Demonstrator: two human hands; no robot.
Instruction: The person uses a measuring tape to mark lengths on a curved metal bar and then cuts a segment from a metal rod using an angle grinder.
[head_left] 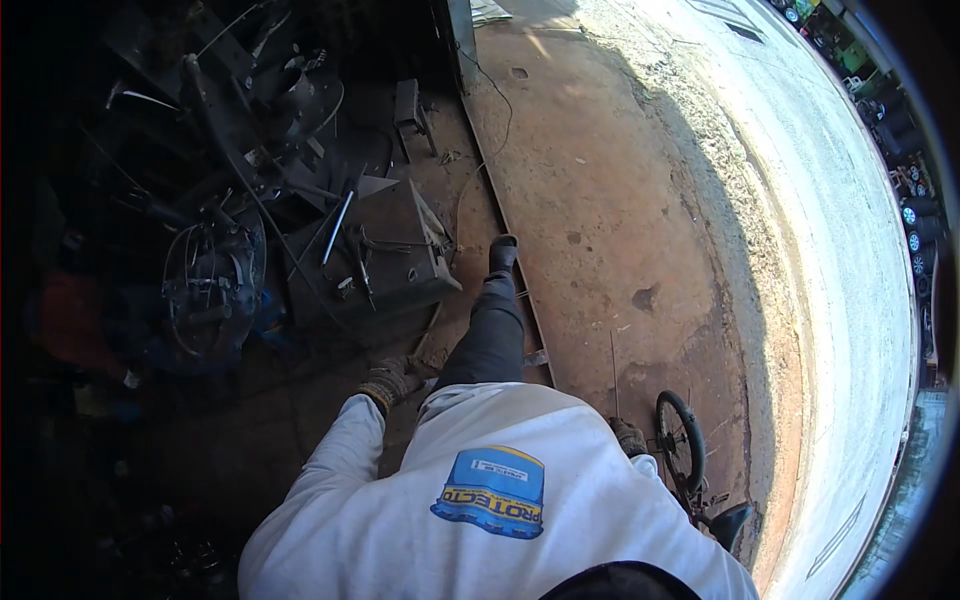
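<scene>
My left hand (388, 380), in a dark knitted work glove, hangs beside my left hip with its fingers curled. A small pale thing shows by its fingertips, too dim to name. My right hand (628, 437), also gloved, is at my right side, partly hidden by my white shirt (400, 500). From it a thin straight rod (614, 370) points forward, its lower end hidden in the fingers. One leg in dark trousers (485, 335) is stretched ahead, its dark shoe (503, 254) beside a metal floor rail (500, 215).
Ahead on the left stands a metal work table (400, 235) with a metal bar (340, 225) and other tools, near a small stool (408, 105). A wire-guarded fan-like object (212, 285) sits in shadow. A bicycle wheel (680, 440) is close on my right; beyond lies a sunlit road (850, 250).
</scene>
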